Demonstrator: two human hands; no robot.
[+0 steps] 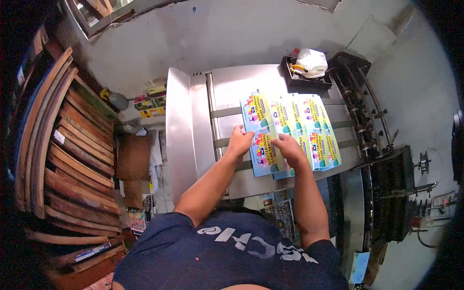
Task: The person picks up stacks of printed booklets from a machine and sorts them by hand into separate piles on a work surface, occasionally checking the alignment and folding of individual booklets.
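A colourful printed sheet (267, 166), blue, yellow and green with the same cover design twice, lies over the metal table. My left hand (240, 142) grips its left edge near the middle, thumb on top. On its right edge, my right hand (291, 150) is closed with the thumb over the paper. To the right, several matching printed sheets (316, 133) overlap in a fanned row. My right hand partly covers the nearest of these. Whether the held paper is one sheet or a thin stack I cannot tell.
The metal table (232, 79) has an upright side panel (179, 125) at left and dark cross straps. A black box (309, 82) with a white plastic bag (311, 63) stands at the back. Machine rollers (360, 113) border the right side. Wooden slats (82, 154) fill the left.
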